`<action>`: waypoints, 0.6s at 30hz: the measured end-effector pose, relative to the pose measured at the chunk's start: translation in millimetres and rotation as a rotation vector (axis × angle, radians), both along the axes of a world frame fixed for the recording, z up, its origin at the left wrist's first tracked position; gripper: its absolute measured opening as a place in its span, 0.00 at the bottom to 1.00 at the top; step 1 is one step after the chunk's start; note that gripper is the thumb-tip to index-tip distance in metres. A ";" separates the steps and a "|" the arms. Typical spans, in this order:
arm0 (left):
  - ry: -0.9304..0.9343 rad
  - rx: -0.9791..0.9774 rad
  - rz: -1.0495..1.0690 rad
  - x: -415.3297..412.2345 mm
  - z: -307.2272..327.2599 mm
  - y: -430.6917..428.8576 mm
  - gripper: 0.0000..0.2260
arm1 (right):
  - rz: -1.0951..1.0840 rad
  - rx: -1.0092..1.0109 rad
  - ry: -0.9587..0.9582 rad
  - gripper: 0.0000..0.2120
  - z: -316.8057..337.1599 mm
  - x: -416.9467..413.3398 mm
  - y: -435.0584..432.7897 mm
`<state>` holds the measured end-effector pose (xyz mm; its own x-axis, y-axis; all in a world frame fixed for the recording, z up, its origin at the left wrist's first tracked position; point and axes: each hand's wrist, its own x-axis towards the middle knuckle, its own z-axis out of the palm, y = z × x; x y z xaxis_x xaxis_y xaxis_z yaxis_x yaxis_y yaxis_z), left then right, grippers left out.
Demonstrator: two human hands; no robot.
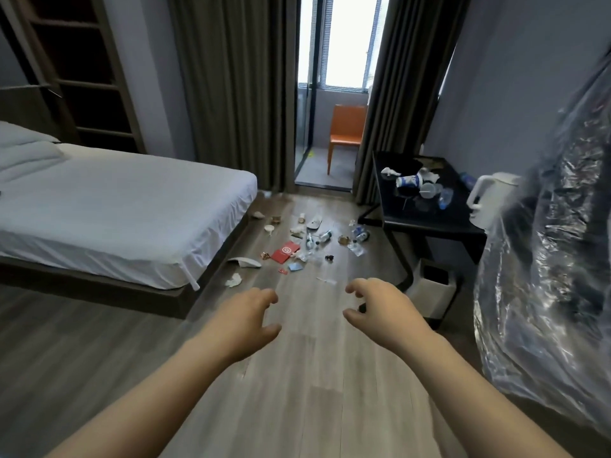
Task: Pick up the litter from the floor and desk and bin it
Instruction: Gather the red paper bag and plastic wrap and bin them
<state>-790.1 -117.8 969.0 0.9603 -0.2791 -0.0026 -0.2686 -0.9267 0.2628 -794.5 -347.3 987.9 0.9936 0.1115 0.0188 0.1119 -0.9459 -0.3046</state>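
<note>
Litter is scattered on the wood floor between the bed and the desk: a red packet (285, 252), plastic bottles (360, 233), a white slipper (244, 262), crumpled tissue (234, 280) and several small scraps. More litter lies on the black desk (429, 223): a tipped paper cup (409, 181), clear cups, a bottle (445, 197) and tissue. A white bin (433, 289) with a dark inside stands under the desk. My left hand (246, 320) and my right hand (377, 307) reach forward above the floor, fingers loosely curled, holding nothing.
A white bed (125, 209) fills the left side. A white kettle (489, 200) stands on the desk's near end. Clear plastic sheeting (549, 266) hangs at the right. Dark curtains frame a glass door with an orange chair (347, 130) behind it.
</note>
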 end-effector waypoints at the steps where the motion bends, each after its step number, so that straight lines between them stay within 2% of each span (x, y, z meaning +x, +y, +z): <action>1: 0.005 -0.005 0.000 20.8 -2.1 1.7 0.21 | 0.002 0.002 0.007 0.20 -1.5 20.0 2.5; 9: 0.076 -0.007 -0.024 182.5 -10.0 13.2 0.21 | -0.030 0.006 0.091 0.21 -14.4 172.8 14.7; 18: 0.147 0.017 -0.051 345.7 -31.0 -13.6 0.21 | -0.071 0.018 0.169 0.21 -43.9 330.6 -18.0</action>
